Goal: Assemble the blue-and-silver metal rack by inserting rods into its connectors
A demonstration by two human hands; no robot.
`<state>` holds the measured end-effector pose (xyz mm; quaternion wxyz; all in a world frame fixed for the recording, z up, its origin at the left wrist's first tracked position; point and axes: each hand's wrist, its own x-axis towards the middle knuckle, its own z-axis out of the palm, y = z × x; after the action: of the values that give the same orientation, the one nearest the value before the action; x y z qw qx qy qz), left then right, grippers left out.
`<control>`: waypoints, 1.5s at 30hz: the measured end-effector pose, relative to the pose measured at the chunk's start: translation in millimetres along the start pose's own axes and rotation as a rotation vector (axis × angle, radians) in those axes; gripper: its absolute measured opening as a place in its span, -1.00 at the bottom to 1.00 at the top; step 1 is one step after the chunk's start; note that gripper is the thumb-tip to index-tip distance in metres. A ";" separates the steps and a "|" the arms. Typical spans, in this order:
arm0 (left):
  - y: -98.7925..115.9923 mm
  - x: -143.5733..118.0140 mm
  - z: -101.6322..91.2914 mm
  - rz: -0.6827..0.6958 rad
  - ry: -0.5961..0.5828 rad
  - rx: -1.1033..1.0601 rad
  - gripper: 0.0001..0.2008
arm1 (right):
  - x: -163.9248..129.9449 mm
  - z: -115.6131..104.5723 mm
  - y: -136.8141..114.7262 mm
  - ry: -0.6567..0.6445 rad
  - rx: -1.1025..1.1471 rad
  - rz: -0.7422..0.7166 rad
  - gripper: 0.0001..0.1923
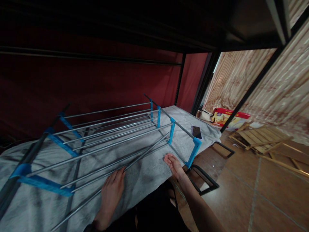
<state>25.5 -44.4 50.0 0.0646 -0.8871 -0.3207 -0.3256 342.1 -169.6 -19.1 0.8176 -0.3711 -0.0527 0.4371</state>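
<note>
A metal rack [108, 135] with blue plastic connectors lies seemingly half-assembled on the grey blanket.

A dark phone [196, 132] lies on the grey blanket [149, 170]; folded wooden slats [262, 138] rest on the tiled floor [265, 193].

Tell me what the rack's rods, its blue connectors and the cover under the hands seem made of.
Rods: probably metal tubing, silvery, with long highlights. Blue connectors: likely moulded plastic, matte and uniformly coloured. Cover: soft grey cloth, perhaps terry or fleece, with a napped, wrinkled surface. The left hand touches one loose rod.
</note>
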 end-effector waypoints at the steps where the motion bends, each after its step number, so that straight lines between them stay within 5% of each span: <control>1: 0.2 1.8 0.5 0.000 -0.001 -0.004 -0.69 | 0.2 0.1 0.0 0.000 -0.001 0.002 -0.82; 45: -8.0 26.7 -1.8 0.033 -0.039 0.049 -0.64 | -4.7 4.2 -4.2 0.014 0.015 0.012 -0.82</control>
<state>35.2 -24.6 67.2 0.0853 -0.8967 -0.3150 -0.2992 340.3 -172.2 -12.2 0.8180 -0.3685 -0.0413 0.4398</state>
